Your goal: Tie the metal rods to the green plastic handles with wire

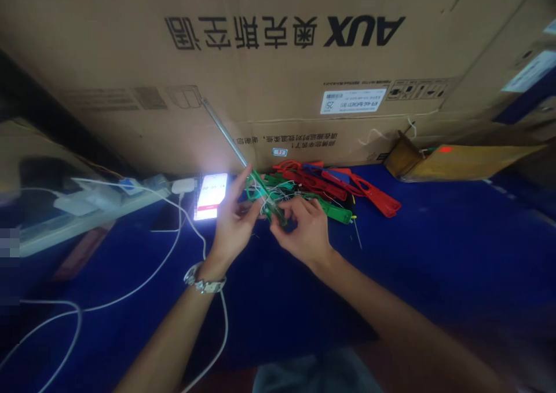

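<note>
A green-handled metal rod slants up and to the left from between my two hands, its silvery shaft reaching in front of the cardboard. My left hand closes around the green part, thumb and fingers on either side of it. At the lower end of that handle, my right hand pinches with bent fingers. Thin white strands tangle about the handle. Just behind my hands lies a pile of green plastic pieces and red plastic pieces, with thin cords among them. Blur hides the fine detail at my fingertips.
A lit phone lies left of my hands, near a white power strip and white cables. Behind the blue table surface stands a large cardboard box. A yellow packet rests at the back right.
</note>
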The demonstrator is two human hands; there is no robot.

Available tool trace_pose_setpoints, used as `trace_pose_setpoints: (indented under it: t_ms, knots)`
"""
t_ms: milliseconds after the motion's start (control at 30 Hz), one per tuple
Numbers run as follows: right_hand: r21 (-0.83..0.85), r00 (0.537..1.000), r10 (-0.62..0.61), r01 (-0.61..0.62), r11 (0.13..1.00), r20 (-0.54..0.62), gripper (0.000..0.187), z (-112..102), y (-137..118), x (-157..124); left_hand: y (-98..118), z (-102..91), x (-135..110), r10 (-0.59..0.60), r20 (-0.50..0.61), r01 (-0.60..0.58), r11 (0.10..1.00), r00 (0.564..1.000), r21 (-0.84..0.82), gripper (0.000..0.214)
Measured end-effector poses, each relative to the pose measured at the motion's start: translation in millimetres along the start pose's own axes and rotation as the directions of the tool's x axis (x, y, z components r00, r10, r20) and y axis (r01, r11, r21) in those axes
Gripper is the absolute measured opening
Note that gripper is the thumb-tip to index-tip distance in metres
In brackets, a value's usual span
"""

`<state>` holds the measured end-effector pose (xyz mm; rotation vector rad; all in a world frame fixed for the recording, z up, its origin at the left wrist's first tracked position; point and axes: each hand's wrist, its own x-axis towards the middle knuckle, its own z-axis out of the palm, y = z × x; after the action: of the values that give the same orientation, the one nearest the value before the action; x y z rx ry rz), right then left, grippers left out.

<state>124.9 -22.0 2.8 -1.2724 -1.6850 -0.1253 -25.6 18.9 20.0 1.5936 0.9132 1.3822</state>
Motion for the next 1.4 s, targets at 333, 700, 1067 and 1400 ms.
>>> trace_pose_setpoints:
  t_ms: [333,700,1067,1400]
  knots:
    - [-0.007,0.995,0.048,-0.048,0.999,0.084,0.012,-1,0,0,-3,-1.3,1,-0.006,-0.028,0.006,1.000,1.000,-0.003,0.066]
    - [-0.034,0.971,0.127,-0.123,0.992,0.203,0.012,-4,-2,1,0,-1.3,1,-0.002,0.003,0.002,1.000,1.000,0.027,0.050]
    - [0.119,0.879,0.206,-0.281,0.952,0.431,0.024,-7,9,17,-12,-5.7,3,-0.011,0.040,0.011,1.000,0.999,-0.012,0.050]
    - [0.447,0.547,0.169,-0.797,0.406,0.820,0.046,-8,27,27,-4,-4.7,3,-0.048,0.074,0.059,0.986,0.996,-0.155,0.049]
